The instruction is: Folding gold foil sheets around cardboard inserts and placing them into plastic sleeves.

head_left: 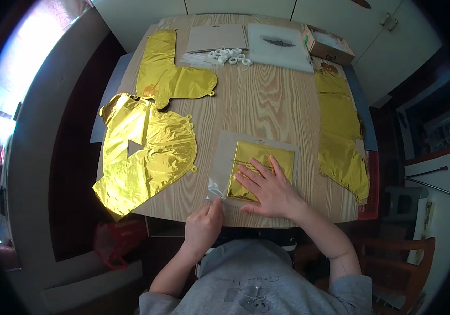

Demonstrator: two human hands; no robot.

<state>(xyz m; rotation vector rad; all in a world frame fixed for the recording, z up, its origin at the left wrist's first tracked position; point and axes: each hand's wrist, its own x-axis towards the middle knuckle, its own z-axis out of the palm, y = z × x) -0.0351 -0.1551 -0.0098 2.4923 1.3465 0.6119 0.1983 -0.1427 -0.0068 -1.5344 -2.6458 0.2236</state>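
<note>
A folded gold foil balloon (243, 151) lies in a clear plastic bag (225, 144) near the table's front edge. My right hand (272, 191) rests flat on it, fingers spread, hiding its lower right part. My left hand (203, 224) is closed, pinching the bag's near left corner, where the plastic wrinkles and shines. To the left, a flat gold foil balloon (167, 152) with a small triangular opening and tabs along its edge reaches over the table's front edge. Beyond it is another flat gold foil balloon (157, 73), bent like an L.
A long gold foil balloon (338, 126) lies along the right edge. At the back are white ribbon rolls (230, 55), a grey-brown card (217, 38), a translucent plastic sheet or bag (267, 50) and a small cardboard box (330, 46). A wooden chair (398, 247) stands at the right.
</note>
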